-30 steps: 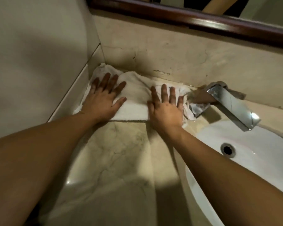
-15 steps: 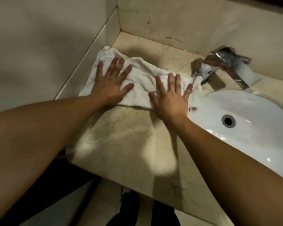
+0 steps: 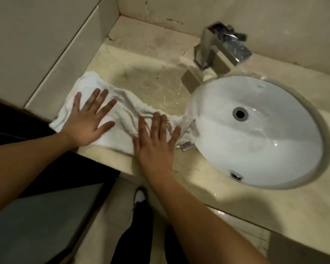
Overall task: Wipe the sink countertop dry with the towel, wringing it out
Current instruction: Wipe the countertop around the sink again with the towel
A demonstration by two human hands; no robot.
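A white towel (image 3: 122, 119) lies stretched out along the front of the beige marble countertop (image 3: 151, 60), left of the basin. My left hand (image 3: 88, 121) presses flat on the towel's left part with its fingers spread. My right hand (image 3: 156, 140) presses flat on the towel's right part, fingers straight. The towel's right end with a small label (image 3: 187, 145) hangs over the rim of the white sink basin (image 3: 311, 119). A wet patch (image 3: 171, 96) shows on the counter behind the towel.
A chrome faucet (image 3: 221, 46) stands behind the basin. Walls close the counter at the left and back. The counter's front edge runs just under my hands, with the floor and a shoe (image 3: 140, 195) below.
Both hands have dragged the towel from the back corner toward the front edge of the counter, leaving the back of the counter uncovered. The towel's right end now overhangs the basin.
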